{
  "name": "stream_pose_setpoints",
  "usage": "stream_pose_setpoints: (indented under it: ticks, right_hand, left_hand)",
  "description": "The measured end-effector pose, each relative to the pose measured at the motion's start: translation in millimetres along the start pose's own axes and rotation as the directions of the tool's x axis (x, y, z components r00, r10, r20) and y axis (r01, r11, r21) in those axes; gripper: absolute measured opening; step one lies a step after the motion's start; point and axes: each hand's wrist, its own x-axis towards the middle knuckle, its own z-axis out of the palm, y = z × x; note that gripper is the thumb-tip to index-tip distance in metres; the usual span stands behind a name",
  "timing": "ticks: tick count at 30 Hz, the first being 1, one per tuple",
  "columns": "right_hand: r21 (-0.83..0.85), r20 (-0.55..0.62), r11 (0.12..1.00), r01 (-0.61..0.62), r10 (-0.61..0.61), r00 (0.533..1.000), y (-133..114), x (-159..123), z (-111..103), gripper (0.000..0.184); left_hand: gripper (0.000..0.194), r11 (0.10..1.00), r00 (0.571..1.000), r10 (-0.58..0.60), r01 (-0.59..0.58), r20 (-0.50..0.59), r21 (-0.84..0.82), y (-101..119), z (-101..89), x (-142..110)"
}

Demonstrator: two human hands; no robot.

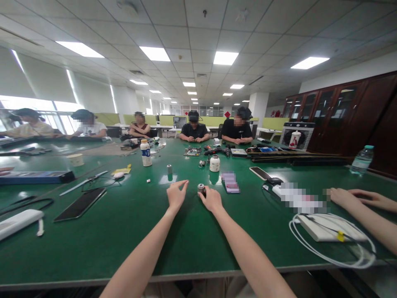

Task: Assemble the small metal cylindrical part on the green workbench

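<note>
My right hand (pixel 212 199) is wrapped round a small grey metal cylinder (pixel 200 188) with a dark spot in its top, held upright at the table. To its left, my left hand (pixel 176 195) is raised a little, thumb and forefinger pinched together. Whatever may be between those fingertips is too small to make out. A second small metal cylinder (pixel 169 169) stands upright beyond the left hand. Near it lies a tiny white piece (pixel 148 181). A white jar (pixel 214 163) stands beyond my right hand, and a phone with a lit screen (pixel 230 183) lies to the right.
The green table (pixel 186 256) carries a dark phone (pixel 81 204), a milk bottle (pixel 145 153), a paper cup (pixel 76 159) and a power drill (pixel 217 150). At right are a white box (pixel 330 227) with coiled cable, a water bottle (pixel 362 160) and another person's hands (pixel 350 198). Several people sit opposite.
</note>
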Motion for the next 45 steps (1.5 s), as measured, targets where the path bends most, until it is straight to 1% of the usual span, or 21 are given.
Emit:
stream_pose_setpoints:
  ticks: [1,2,3,5,6,7,10,12,16,20,27,32,36,39,42,45]
  right_hand:
    - [-0.014,0.001,1.0,0.001,-0.001,1.0,-0.3,-0.4,-0.2,0.037]
    - [-0.025,0.003,1.0,0.001,-0.001,1.0,-0.5,-0.9,-0.5,0.037]
    - [-0.035,0.006,0.999,0.001,-0.001,1.0,-0.7,-1.4,-1.1,0.037]
    - [-0.054,0.006,0.999,0.001,-0.001,1.0,-1.5,-2.6,-2.7,0.037]
    - [-0.064,0.004,0.998,0.002,-0.002,1.0,-2.0,-3.2,-3.7,0.037]
    - [-0.074,0.003,0.997,0.002,-0.002,1.0,-2.6,-3.8,-4.6,0.036]
    - [-0.096,0.009,0.995,0.002,-0.001,1.0,-4.0,-6.1,-7.0,0.035]
    - [-0.104,0.018,0.995,0.008,-0.006,1.0,-4.2,-8.2,-8.2,0.035]
    - [-0.104,0.015,0.994,0.038,-0.036,0.999,-3.5,-13.6,-10.1,0.038]
    - [-0.074,0.011,0.996,0.044,-0.043,0.999,-3.0,-16.7,-11.7,0.037]
    - [-0.054,0.019,0.997,0.046,-0.045,0.999,-2.0,-15.9,-11.9,0.035]
    - [-0.063,0.015,0.997,0.047,-0.046,0.999,-1.3,-15.9,-10.7,0.038]
    - [-0.054,0.009,0.997,0.05,-0.05,0.999,-1.7,-16.1,-10.5,0.037]
    - [-0.053,0.007,0.997,0.049,-0.049,0.999,-2.0,-16.1,-10.7,0.036]
    - [-0.057,0.012,0.997,0.049,-0.049,0.999,-1.8,-16.0,-10.4,0.037]
    - [-0.05,0.002,0.997,0.054,-0.054,0.999,-1.5,-15.9,-9.6,0.035]
  left_hand:
    - [0.027,0.993,0.997,0.058,-0.052,0.047,-0.109,7.0,5.4,2.4]
    - [0.028,0.979,0.991,0.096,-0.077,0.096,-0.186,13.5,11.2,4.5]
    - [0.027,0.968,0.981,0.128,-0.092,0.143,-0.232,19.2,16.9,6.1]
    - [0.023,0.958,0.963,0.167,-0.106,0.213,-0.268,26.7,26.3,7.3]
    - [0.022,0.956,0.957,0.177,-0.111,0.229,-0.272,28.3,29.5,6.8]
    - [0.02,0.954,0.955,0.183,-0.115,0.233,-0.277,28.7,31.6,5.4]
    - [0.02,0.942,0.958,0.206,-0.14,0.198,-0.304,25.8,32.5,-2.9]
    - [0.02,0.932,0.959,0.219,-0.152,0.18,-0.328,23.7,30.2,-9.2]
    - [0.022,0.926,0.964,0.209,-0.14,0.167,-0.349,23.3,23.9,-16.3]
    - [0.023,0.924,0.959,0.217,-0.142,0.181,-0.355,24.2,19.4,-16.5]
    - [0.027,0.939,0.952,0.175,-0.084,0.252,-0.335,23.1,17.5,-15.2]
    - [0.027,0.944,0.955,0.164,-0.08,0.246,-0.319,23.8,18.4,-17.5]
    - [0.026,0.948,0.955,0.16,-0.079,0.249,-0.307,23.4,18.9,-17.0]
    - [0.026,0.955,0.948,0.172,-0.094,0.267,-0.28,22.3,19.0,-15.8]
    - [0.028,0.962,0.935,0.205,-0.138,0.288,-0.237,21.1,19.8,-15.4]
    - [0.032,0.967,0.952,0.2,-0.153,0.231,-0.205,20.7,21.6,-15.8]
